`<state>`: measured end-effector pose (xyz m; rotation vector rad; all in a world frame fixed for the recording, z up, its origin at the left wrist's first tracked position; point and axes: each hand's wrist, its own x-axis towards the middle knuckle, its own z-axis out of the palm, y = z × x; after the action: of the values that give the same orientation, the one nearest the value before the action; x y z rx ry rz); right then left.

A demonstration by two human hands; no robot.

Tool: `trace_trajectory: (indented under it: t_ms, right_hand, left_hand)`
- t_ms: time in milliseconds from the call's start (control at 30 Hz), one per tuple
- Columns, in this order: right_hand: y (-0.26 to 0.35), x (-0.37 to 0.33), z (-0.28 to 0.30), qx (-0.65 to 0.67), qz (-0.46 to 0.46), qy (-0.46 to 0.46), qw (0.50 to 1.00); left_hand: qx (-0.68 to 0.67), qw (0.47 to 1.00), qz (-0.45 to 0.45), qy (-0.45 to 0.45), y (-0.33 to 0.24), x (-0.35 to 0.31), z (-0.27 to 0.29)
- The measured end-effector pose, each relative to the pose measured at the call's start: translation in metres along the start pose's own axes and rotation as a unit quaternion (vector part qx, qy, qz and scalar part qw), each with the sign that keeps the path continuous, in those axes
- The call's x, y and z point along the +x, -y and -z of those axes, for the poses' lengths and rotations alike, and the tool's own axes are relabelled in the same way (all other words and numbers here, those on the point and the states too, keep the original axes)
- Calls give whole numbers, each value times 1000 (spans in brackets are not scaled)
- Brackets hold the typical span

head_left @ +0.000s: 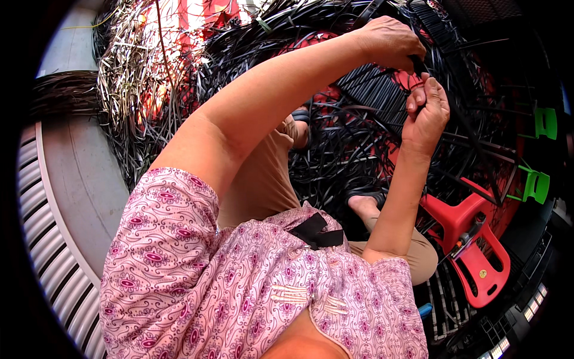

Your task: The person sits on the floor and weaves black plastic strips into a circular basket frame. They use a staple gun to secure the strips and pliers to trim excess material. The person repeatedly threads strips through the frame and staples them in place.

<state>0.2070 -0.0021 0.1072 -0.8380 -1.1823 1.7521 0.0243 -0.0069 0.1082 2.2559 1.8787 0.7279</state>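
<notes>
My left hand (390, 45) reaches far across to the upper right, its fingers bent down and closed around a black strip (418, 63). Just below it, my right hand (429, 116) is raised with curled fingers, the thumb side close to the lower end of that strip. Whether the right fingers pinch the strip cannot be made out. Behind both hands lies a woven black panel (375, 93) made of many parallel strips, partly covered by loose ones.
Tangled black strips (239, 66) cover the red floor sheet around my feet. To the right stand a red plastic stool (457, 218) with a small tool (469, 236) on it, and green plastic pieces (545, 124). A grey slatted metal structure (45, 215) runs along the left.
</notes>
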Motion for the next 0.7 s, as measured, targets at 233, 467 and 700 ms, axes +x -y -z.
trace_trajectory:
  t_ms: [233, 467, 700]
  right_hand:
    - [9, 5, -8, -35, 7, -1, 999]
    - [-43, -4, 8, -79, 9, 21, 997]
    - [-67, 20, 19, -176, 65, 38, 981]
  left_hand:
    - [-5, 1000, 0, 0, -2, 3, 4]
    - [-25, 998, 12, 60, -3, 1, 12]
    - [-38, 999, -8, 30, 1, 2, 8]
